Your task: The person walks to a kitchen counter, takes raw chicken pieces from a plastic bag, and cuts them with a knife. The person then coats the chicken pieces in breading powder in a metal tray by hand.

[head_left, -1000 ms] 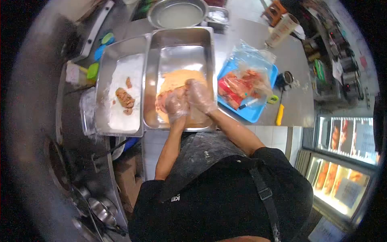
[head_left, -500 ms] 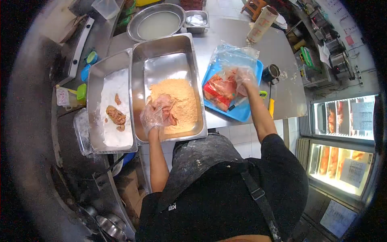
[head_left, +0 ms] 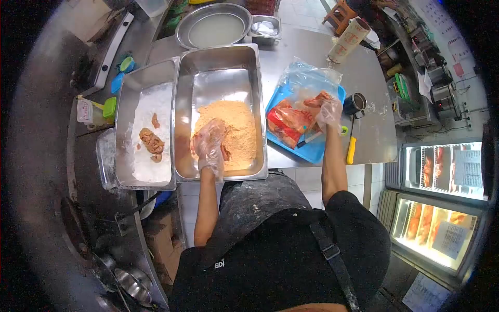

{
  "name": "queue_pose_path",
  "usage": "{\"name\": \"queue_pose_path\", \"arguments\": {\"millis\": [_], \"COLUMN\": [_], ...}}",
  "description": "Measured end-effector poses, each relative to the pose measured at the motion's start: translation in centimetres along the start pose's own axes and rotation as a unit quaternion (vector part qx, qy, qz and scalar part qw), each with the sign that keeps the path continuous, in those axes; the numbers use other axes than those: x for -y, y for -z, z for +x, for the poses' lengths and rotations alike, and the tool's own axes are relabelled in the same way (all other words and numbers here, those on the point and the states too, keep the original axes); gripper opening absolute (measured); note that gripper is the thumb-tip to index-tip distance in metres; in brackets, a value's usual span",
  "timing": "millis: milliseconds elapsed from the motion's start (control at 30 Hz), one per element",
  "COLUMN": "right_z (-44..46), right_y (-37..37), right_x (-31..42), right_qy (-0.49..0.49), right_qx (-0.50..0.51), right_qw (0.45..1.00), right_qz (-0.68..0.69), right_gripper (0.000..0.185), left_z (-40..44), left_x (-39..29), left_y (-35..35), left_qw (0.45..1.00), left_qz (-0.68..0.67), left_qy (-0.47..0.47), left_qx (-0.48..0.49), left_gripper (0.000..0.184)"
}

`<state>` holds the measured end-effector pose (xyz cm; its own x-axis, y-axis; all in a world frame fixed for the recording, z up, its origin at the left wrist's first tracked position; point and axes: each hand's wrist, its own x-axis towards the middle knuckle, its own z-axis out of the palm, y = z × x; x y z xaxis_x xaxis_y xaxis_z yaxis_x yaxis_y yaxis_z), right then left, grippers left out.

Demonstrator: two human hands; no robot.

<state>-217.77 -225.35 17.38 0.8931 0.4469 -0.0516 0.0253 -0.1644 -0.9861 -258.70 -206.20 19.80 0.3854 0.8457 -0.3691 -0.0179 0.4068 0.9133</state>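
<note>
My left hand, in a clear plastic glove, is down in the steel pan of orange-tan breading. It curls over raw meat, which shows at both sides of the palm and is partly hidden. My right hand, also gloved, grips a piece of raw meat above the blue tray. In that tray lies an open clear bag with red print and more raw meat inside. A dark marker-like stick rests beside the bag.
Left of the breading stands a pan of white flour with coated meat pieces. Behind are a wide bowl of cloudy liquid and a small steel container. A metal cup and yellow-handled tool sit right of the tray.
My right hand has drawn back from the bag, bringing a piece of meat up into view. My left hand has shifted over the meat in the breading. The camera view has moved slightly.
</note>
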Motion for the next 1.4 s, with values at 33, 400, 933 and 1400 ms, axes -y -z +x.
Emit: {"name": "queue_pose_path", "arguments": {"millis": [33,400,933,1400], "right_z": [-1.1,-16.3,-17.6,-17.1], "right_y": [-0.5,-11.4,-14.1,-15.1], "right_x": [2.0,12.6,15.6,15.4], "right_qy": [0.001,-0.072,-0.055,0.068], "right_qx": [0.002,0.129,0.432,0.516], "right_qw": [1.000,0.982,0.894,0.852], "right_qz": [0.002,0.120,0.107,-0.044], "right_gripper": [0.014,0.022,0.032,0.036], "left_z": [-0.2,-3.3,-3.0,-5.7], "left_x": [-0.2,-2.3,-4.7,-9.7], "left_y": [-0.4,-8.6,-5.6,-4.8], "left_qw": [1.000,0.912,0.973,0.923], "left_qz": [0.012,-0.271,-0.133,0.251], "left_qy": [-0.014,0.094,-0.028,0.046], "left_qx": [-0.009,0.294,0.187,0.287], "left_gripper": [0.023,0.036,0.035,0.035]}}
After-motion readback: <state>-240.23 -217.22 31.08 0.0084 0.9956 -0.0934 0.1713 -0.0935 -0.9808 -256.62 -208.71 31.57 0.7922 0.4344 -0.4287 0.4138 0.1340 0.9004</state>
